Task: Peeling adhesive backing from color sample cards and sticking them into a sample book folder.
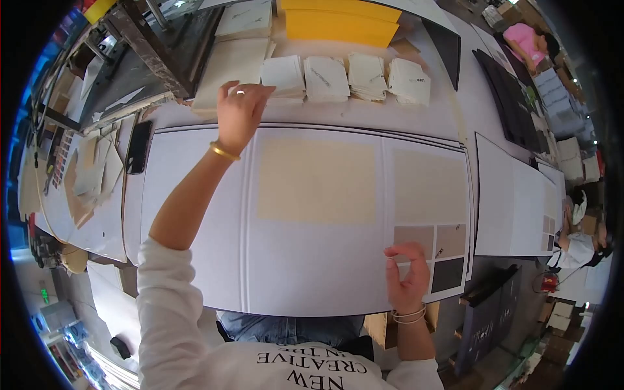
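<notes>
A large white folded board (214, 221) lies in front of me with beige panels (316, 181) and small grey and dark swatches (448, 257) glued on it. My left hand (239, 114) reaches to the far edge of the board, fingers spread, touching a stack of white cards (284, 75). It wears a ring and a gold bangle. My right hand (408, 273) rests on the board's near right corner, fingers curled and pressing on a grey swatch (413, 235).
More stacks of white cards (366, 76) line the far side, with yellow sheets (341, 23) behind. A black phone (139, 147) lies at the left by loose paper scraps. Other white boards (513, 201) and dark sheets (513, 97) lie right, where other people sit.
</notes>
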Available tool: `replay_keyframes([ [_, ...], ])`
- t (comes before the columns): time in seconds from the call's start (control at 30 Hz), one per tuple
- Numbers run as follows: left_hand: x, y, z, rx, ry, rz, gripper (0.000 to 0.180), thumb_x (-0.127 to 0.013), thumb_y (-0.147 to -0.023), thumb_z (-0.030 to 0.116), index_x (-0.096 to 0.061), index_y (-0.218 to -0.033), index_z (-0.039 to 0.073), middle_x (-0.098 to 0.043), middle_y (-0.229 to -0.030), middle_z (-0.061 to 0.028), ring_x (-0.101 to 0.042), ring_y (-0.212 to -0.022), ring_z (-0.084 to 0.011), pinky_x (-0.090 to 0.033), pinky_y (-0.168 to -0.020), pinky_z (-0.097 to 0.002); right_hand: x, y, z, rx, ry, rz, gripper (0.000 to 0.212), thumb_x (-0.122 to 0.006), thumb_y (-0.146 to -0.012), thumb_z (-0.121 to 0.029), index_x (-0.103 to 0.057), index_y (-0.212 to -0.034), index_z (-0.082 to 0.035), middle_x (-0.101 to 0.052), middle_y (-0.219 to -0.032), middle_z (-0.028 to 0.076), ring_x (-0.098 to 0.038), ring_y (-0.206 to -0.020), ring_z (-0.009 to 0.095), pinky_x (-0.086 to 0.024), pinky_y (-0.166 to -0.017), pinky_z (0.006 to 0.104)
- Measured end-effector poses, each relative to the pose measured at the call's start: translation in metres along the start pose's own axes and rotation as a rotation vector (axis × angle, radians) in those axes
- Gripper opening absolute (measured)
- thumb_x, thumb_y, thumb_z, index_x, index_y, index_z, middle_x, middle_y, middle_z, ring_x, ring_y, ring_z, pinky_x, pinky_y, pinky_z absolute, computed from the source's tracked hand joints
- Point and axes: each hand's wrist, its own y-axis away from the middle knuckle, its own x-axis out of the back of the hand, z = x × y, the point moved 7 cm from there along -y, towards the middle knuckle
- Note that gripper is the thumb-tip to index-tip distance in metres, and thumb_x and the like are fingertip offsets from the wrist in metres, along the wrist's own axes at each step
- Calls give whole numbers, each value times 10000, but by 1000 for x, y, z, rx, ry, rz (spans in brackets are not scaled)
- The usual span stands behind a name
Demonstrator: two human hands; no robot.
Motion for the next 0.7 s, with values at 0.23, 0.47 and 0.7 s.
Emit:
replay_keyframes([
  [0.23, 94, 69, 166, -230, 686, -356, 57, -652, -856, 68, -657, -896, 108, -711, -934, -16, -682, -907, -166, -485, -850, -349, -28, -17, -53, 161, -26, 90, 227, -715, -770, -13, -613, -958, -87, -686, -870, 44, -636, -863, 214, -441, -850, 388],
  [0.47, 89, 157, 163, 977, 1547, -261, 94, -615, -891, -39, -663, -970, -24, -706, -970, -123, -675, -930, -172, -542, -810, -272, -60, -1, -65, 176, -147, 30, 248, -759, -742, -26, -600, -903, -127, -672, -812, -3, -593, -692, 171, -423, -789, 368],
  [0.7, 129, 176, 177, 868, 1104, -177, 201, -612, -877, -48, -686, -1062, -18, -717, -1008, -140, -689, -842, -154, -539, -751, -267, -83, 9, -93, 305, 52, -53, 274, -820, -707, -170, -569, -813, -136, -585, -748, -27, -531, -683, 174, -340, -715, 332],
])
